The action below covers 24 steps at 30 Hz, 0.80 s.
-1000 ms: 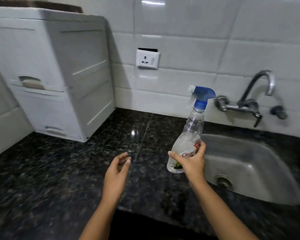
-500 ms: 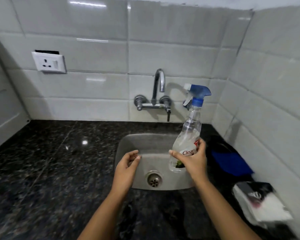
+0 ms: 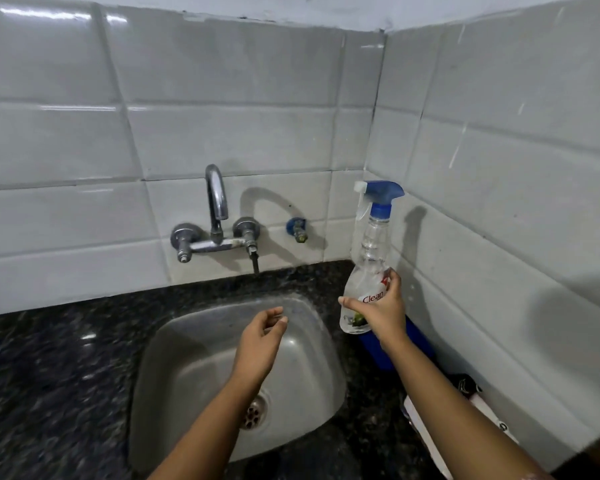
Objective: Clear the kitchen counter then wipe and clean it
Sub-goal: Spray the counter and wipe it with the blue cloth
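Note:
My right hand (image 3: 378, 315) grips a clear spray bottle (image 3: 369, 258) with a blue trigger head and a "Clean" label, holding it upright above the black granite counter (image 3: 49, 375) to the right of the sink, near the corner of the tiled walls. My left hand (image 3: 260, 344) hovers over the steel sink (image 3: 187, 358), holding nothing, its fingers loosely curled. A blue cloth (image 3: 413, 348) lies on the counter just below the bottle, partly hidden by my right arm.
A chrome wall tap (image 3: 217, 220) hangs over the sink, with a small blue valve (image 3: 297, 228) to its right. A black-and-white packet (image 3: 471, 396) lies on the counter under my right forearm. White tiled walls close the back and right side.
My view has swung further right, past the socket. The bottle in my right hand has moved from over the sink to the corner above the blue cloth. My left hand stays over the sink.

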Motion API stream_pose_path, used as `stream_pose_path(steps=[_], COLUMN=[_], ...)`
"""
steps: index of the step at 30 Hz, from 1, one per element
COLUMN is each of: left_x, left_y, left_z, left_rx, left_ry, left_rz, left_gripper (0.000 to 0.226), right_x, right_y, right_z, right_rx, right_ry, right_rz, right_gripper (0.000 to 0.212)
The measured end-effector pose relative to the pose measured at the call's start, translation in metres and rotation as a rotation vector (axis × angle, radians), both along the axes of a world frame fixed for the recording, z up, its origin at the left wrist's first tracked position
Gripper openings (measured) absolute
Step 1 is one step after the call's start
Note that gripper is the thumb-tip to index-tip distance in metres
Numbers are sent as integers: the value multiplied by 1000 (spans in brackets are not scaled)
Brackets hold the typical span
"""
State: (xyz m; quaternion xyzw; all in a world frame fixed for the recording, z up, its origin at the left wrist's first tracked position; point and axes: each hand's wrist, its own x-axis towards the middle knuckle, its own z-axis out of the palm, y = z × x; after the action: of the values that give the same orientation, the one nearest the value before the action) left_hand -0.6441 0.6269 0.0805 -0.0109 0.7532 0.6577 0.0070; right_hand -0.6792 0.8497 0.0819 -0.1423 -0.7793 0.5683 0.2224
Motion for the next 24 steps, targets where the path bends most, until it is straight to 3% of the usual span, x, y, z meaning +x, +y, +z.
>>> stream_pose_path(steps=[9,13,18,24], left_x=[-76,-91,-103,-103], left_y=[51,73,95,103], left_z=[-37,-46,-54,-65], left_rx=[-82,-145,-201,-179], left_ry=[-66,-79,-75,-100], left_rz=[-68,-146,-199,-205], left_gripper=[28,27,25,22], right_x=[-74,-82,-86,-80], right_y=[39,50,57,54], right_z=[-28,-46,-60,-68], right_rx=[84,70,62,133], right_ry=[-50,-115,-58,-70], right_rz=[-120,-161,-242,-188], right_gripper=[102,106,109,105])
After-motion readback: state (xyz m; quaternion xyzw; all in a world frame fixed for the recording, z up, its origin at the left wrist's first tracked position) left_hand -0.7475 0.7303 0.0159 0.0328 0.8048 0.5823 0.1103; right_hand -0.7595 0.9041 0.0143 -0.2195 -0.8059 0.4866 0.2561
